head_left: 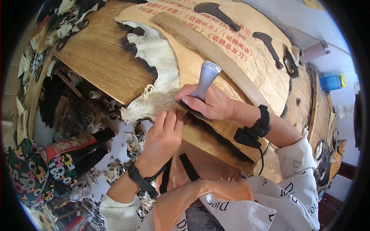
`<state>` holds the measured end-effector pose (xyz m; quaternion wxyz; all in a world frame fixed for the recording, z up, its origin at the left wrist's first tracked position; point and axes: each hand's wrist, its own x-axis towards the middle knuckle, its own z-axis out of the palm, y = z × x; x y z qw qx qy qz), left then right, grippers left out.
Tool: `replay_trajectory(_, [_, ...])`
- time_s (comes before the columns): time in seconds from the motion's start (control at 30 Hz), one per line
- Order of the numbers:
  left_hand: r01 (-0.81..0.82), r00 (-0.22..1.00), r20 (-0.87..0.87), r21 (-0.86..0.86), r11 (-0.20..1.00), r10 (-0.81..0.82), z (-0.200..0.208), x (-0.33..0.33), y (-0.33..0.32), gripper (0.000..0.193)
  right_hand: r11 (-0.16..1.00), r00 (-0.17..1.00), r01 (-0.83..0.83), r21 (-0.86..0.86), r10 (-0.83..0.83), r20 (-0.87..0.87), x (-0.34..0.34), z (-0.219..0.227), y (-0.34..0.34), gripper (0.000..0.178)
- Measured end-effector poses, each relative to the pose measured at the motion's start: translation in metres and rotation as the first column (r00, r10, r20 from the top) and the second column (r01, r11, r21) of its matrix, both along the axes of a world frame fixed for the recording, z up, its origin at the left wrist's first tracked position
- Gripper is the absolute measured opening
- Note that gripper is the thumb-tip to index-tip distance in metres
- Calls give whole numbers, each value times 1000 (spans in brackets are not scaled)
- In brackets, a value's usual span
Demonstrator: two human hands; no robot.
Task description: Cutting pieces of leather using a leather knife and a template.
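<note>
A pale animal hide (pixel 162 54) with ragged dark fur along its left edge lies over the table's near side. My right hand (pixel 219 102) is wrapped round the grey metal handle of a cutting knife (pixel 208 77); its dark blade lies low under my fingers, partly hidden. Just left of it, my left hand (pixel 163 134) is closed at the hide's near edge, fingertips bent down and pinching it. Both hands nearly touch. Farther off, a dark curved-blade knife (pixel 217 14) and a second one (pixel 269 46) rest on brown printed paper (pixel 266 73).
A long wooden strip (pixel 200 46) crosses the paper. Black scissors (pixel 290 63) lie at the right, near a pink cylinder (pixel 316 52) and a blue jar (pixel 331 82). The wooden tabletop (pixel 100 46) ends at a near edge. Fur scraps (pixel 111 169) and a patterned bag (pixel 32 173) are below.
</note>
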<state>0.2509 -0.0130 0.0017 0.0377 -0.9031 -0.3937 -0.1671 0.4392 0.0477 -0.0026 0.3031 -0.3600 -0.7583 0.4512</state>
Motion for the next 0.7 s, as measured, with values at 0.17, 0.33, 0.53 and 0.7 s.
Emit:
replay_trajectory(0.17, [40, 996, -85, 20, 999, -39, 6, 7, 3, 23, 1000, 1000, 1, 20, -1, 3, 1, -2, 1, 24])
replay_trajectory(0.33, [49, 999, 20, -29, 998, -49, -10, 4, 13, 11, 992, 998, -26, 120, 18, 63, 0, -5, 4, 20])
replay_trajectory(0.53, [-100, 929, 354, -37, 994, 107, -14, 10, 17, 19, 981, 987, -82, 173, 105, -123, 12, -13, -6, 17])
replay_trajectory(0.7, [-20, 782, 566, -395, 919, 260, -19, 3, 16, 19, 984, 992, -53, 168, 71, -103, 8, -11, -3, 16])
